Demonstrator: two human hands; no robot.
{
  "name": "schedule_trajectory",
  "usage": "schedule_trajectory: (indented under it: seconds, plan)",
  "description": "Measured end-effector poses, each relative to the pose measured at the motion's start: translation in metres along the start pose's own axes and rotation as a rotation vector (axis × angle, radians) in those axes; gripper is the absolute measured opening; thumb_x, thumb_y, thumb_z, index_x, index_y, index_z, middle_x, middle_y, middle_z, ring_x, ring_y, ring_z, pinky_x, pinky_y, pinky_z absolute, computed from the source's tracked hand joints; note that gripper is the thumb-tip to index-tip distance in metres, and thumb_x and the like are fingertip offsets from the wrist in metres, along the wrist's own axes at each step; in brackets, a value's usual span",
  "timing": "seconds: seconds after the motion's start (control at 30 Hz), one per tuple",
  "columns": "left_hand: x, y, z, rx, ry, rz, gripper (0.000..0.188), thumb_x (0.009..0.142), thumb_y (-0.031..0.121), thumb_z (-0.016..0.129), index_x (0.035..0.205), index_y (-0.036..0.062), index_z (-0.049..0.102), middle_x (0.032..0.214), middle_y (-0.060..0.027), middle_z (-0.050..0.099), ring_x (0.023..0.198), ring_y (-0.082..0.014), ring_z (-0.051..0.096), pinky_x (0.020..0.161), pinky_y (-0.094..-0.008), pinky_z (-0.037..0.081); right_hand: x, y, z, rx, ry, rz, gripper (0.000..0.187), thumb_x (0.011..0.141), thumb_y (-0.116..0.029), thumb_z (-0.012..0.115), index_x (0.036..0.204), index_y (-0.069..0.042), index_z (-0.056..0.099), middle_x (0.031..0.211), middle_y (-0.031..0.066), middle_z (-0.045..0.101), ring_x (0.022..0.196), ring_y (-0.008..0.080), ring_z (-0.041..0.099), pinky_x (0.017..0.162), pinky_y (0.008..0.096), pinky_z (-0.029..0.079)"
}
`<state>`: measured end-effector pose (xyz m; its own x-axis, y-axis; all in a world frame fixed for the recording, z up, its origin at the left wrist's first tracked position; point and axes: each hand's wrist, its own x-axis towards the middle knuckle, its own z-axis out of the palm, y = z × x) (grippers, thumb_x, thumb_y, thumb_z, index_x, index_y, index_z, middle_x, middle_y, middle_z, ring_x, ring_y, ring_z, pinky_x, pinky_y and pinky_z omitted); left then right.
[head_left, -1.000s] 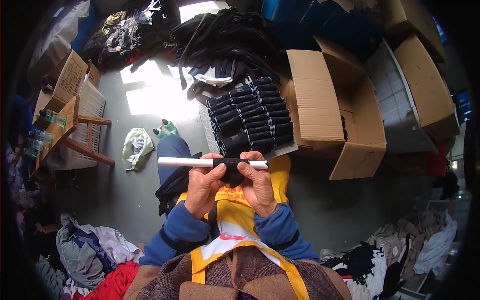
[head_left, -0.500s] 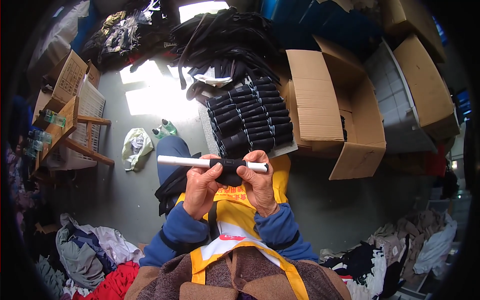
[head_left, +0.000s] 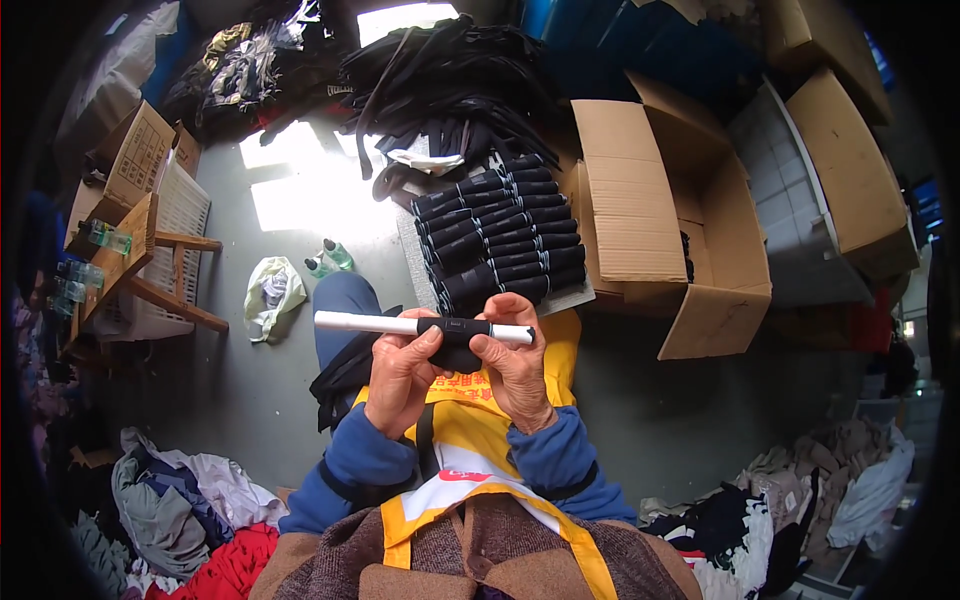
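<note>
Head view: left hand (head_left: 400, 378) and right hand (head_left: 515, 375) both grip black cloth (head_left: 458, 330) around a white tube (head_left: 365, 322) above the yellow apron (head_left: 470, 430), apparently keeping the wrap snug. Black rolls (head_left: 500, 240) lie beyond in rows, tied, probably so they stay neat.

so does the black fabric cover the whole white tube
No, the black fabric covers only a stretch of the white tube, leaving bare white showing on both sides, longer on the left.
</note>
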<state>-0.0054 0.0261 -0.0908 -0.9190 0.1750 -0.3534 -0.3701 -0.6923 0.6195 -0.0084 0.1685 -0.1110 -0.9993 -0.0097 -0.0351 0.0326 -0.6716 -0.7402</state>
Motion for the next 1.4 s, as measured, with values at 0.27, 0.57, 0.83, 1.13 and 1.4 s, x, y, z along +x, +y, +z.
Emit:
schedule_trajectory:
  seconds: [0.27,0.57,0.83,1.13,1.4]
  plan:
    - [0.0,0.003,0.001,0.008,0.017,0.014,0.022,0.086,0.011,0.059,0.106,0.0046,0.05,0.091,-0.0058,0.059,0.074,-0.0153,0.063,0.055,-0.0266,0.054,0.0,-0.002,0.0,0.056,-0.008,0.076,0.035,0.076,0.001,0.07,0.105,-0.007,0.052,0.099,0.0024,0.052,0.093,0.0124,0.053,0.086,0.0239,0.045]
    - [-0.001,0.003,0.006,-0.043,0.021,-0.118,0.026,0.083,0.01,0.065,0.104,0.0041,0.05,0.092,-0.0061,0.057,0.076,-0.0145,0.057,0.053,-0.0252,0.047,-0.001,-0.004,0.005,-0.058,0.076,0.227,0.026,0.079,0.001,0.067,0.103,-0.003,0.059,0.094,0.0044,0.06,0.084,0.0121,0.059,0.079,0.0231,0.05]
    - [0.001,0.005,0.002,-0.029,0.064,-0.011,0.027,0.082,0.006,0.064,0.105,0.0053,0.049,0.093,-0.0058,0.056,0.078,-0.0139,0.056,0.053,-0.0245,0.046,0.004,-0.003,-0.01,0.193,0.094,0.169,0.026,0.079,0.002,0.067,0.103,-0.003,0.059,0.093,0.0046,0.06,0.084,0.0129,0.06,0.079,0.023,0.05]
    - [0.001,0.002,0.004,-0.003,-0.011,-0.071,0.029,0.082,0.006,0.064,0.107,0.0052,0.049,0.097,-0.007,0.055,0.081,-0.0149,0.055,0.056,-0.0241,0.047,0.002,-0.003,0.001,0.047,0.151,0.301,0.036,0.079,0.002,0.067,0.112,-0.004,0.054,0.097,0.0045,0.059,0.089,0.0129,0.058,0.084,0.0246,0.048]
    - [0.003,0.0,-0.001,0.026,0.009,-0.013,0.032,0.082,0.007,0.065,0.11,0.0082,0.049,0.096,-0.0039,0.056,0.08,-0.0137,0.057,0.056,-0.0243,0.048,0.004,-0.002,0.001,0.189,0.148,0.179,0.035,0.079,-0.007,0.07,0.11,-0.005,0.054,0.103,0.0076,0.058,0.094,0.0181,0.057,0.088,0.0314,0.049]
